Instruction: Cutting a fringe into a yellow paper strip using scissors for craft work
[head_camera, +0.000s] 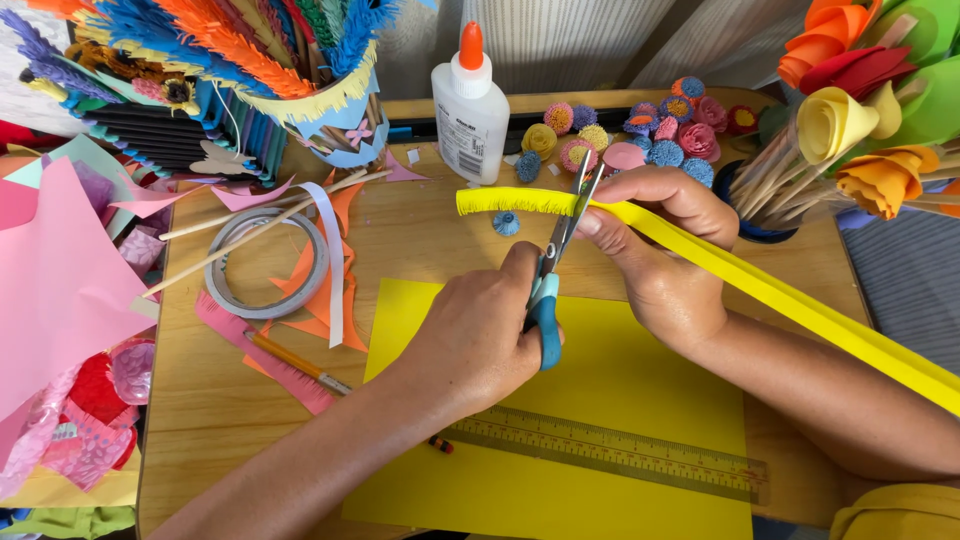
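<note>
My left hand (480, 335) grips blue-handled scissors (560, 250), whose blades point up and away and close on a long folded yellow paper strip (800, 305). My right hand (665, 245) pinches that strip just right of the blades. The strip's left end (510, 202) is cut into a fine fringe, while its uncut length runs down to the right edge. Both hands hover over a yellow paper sheet (600, 480) on the wooden table (420, 235).
A clear ruler (610, 450) lies across the yellow sheet, with a pencil (300, 365) and a tape roll (265, 262) to the left. A glue bottle (470, 110) and small rolled paper flowers (640, 135) stand behind. Pink paper (60, 280), wooden sticks and paper flower bouquets crowd the sides.
</note>
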